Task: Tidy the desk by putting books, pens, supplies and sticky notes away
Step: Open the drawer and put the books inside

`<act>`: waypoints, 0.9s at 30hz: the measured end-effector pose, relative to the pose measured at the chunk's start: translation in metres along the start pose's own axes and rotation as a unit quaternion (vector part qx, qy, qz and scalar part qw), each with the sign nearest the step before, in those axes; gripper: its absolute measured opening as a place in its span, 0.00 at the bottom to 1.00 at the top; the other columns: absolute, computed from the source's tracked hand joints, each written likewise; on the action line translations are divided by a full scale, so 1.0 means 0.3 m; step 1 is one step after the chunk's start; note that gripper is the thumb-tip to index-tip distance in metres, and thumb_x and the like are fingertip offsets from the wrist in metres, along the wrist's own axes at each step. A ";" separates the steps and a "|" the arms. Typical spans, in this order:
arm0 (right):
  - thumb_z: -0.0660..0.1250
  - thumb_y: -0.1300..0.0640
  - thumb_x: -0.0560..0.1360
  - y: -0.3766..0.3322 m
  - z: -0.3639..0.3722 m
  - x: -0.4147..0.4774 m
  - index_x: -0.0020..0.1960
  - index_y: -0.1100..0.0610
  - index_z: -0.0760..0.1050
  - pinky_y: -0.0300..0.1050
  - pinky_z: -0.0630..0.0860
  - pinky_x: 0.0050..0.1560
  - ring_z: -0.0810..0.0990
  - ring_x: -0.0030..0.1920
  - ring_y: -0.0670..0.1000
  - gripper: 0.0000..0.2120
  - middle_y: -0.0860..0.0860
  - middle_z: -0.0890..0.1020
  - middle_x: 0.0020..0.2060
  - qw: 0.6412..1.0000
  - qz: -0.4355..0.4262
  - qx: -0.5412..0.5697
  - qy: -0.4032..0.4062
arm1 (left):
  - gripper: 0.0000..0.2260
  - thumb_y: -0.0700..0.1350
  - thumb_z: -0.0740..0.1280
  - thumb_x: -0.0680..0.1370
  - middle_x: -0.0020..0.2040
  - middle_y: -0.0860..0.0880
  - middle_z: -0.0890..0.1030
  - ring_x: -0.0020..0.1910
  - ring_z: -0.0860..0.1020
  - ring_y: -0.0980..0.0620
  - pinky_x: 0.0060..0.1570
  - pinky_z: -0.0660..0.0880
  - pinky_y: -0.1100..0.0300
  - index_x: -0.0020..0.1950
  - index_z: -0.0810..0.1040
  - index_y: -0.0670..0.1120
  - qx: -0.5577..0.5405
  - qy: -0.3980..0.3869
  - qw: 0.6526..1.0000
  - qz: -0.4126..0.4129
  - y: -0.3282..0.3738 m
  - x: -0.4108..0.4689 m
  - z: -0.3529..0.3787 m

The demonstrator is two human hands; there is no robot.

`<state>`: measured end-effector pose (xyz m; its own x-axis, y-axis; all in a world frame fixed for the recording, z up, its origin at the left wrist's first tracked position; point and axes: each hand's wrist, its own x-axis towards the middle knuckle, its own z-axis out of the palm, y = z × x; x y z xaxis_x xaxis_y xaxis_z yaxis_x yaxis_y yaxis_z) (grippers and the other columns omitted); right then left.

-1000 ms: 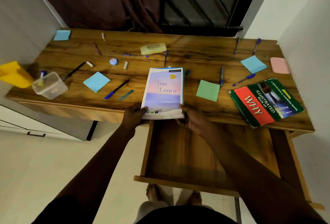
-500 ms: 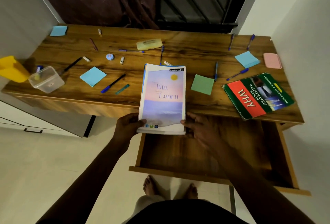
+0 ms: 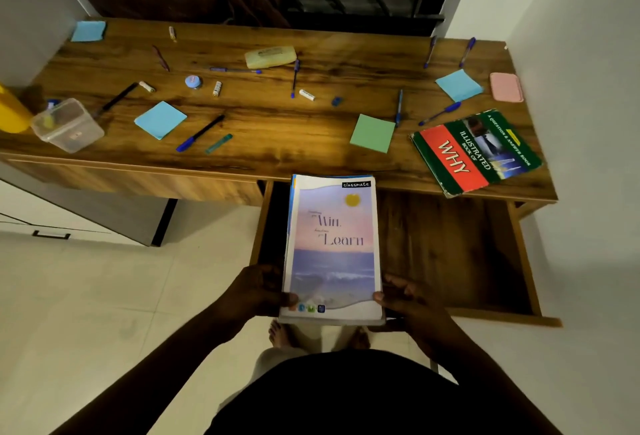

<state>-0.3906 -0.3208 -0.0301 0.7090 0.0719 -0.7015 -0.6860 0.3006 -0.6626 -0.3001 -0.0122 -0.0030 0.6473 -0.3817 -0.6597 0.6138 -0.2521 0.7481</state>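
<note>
notebook (image 3: 332, 247) held over the open drawer (image 3: 450, 244), seen from the head camera. the left hand (image 3: 258, 290) and the right hand (image 3: 403, 299) are apart, each clamped on one near corner of the notebook, thumbs on the cover and the other fingers hidden beneath. the notebook's long axis runs from 6 o'clock to 12 o'clock, straight away from the person, its far end near the front edge of the table (image 3: 277, 164). a blue edge shows along its left side, so a second book may lie under it; this cannot be told for sure. the notebook hangs above the left part of the drawer, and the bare drawer floor lies below it and opens toward 3 o'clock. whether the notebook touches the drawer floor cannot be told. both hands are equally near, so the set-down is likely a two-handed lowering with the long axis kept as it is. a green book (image 3: 476, 152) lies on the table at 2 o'clock from the hands, nearer the right hand. a green sticky note (image 3: 373, 133) lies at 12 o'clock, and a blue pen (image 3: 200, 133) at 11 o'clock.
</note>
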 end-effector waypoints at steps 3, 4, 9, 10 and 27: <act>0.72 0.60 0.78 0.037 -0.017 -0.022 0.67 0.52 0.79 0.73 0.75 0.63 0.84 0.58 0.65 0.18 0.55 0.84 0.60 1.000 0.012 0.014 -0.001 | 0.20 0.34 0.79 0.69 0.53 0.40 0.86 0.52 0.85 0.39 0.54 0.82 0.40 0.60 0.80 0.39 0.004 -0.005 1.000 -0.024 -0.014 -0.010 0.017; 0.71 0.60 0.79 0.041 -0.018 -0.025 0.67 0.52 0.79 0.74 0.74 0.63 0.84 0.58 0.66 0.17 0.56 0.84 0.61 1.000 0.013 0.015 -0.003 | 0.20 0.34 0.79 0.70 0.53 0.40 0.86 0.53 0.85 0.38 0.54 0.82 0.40 0.60 0.79 0.39 0.002 -0.005 1.000 -0.030 -0.017 -0.010 0.019; 0.69 0.62 0.79 0.028 0.000 -0.010 0.68 0.54 0.78 0.69 0.78 0.62 0.83 0.60 0.65 0.17 0.55 0.85 0.60 1.000 0.026 0.011 0.004 | 0.16 0.33 0.77 0.71 0.53 0.39 0.86 0.52 0.85 0.39 0.51 0.83 0.45 0.58 0.81 0.37 -0.003 0.003 0.999 -0.041 -0.008 0.000 0.022; 0.69 0.63 0.79 0.022 0.003 0.000 0.68 0.55 0.78 0.68 0.79 0.60 0.83 0.60 0.65 0.17 0.56 0.85 0.60 1.000 0.026 0.010 0.006 | 0.16 0.33 0.77 0.71 0.52 0.39 0.86 0.51 0.86 0.39 0.49 0.83 0.46 0.57 0.81 0.37 -0.005 0.006 0.999 -0.042 -0.003 0.006 0.021; 0.72 0.65 0.77 -0.088 -0.014 0.302 0.67 0.62 0.76 0.56 0.86 0.46 0.84 0.58 0.63 0.19 0.61 0.82 0.62 0.996 0.048 0.001 0.076 | 0.16 0.31 0.78 0.70 0.50 0.42 0.85 0.47 0.84 0.44 0.34 0.82 0.57 0.56 0.81 0.35 -0.024 0.125 0.989 -0.076 0.034 0.350 0.044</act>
<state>-0.3090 -0.3263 -0.0771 0.6079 -0.0437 -0.7928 -0.7485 0.3015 -0.5906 -0.2318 -0.0666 -0.0636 0.6333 -0.1089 -0.7662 0.7298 -0.2456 0.6381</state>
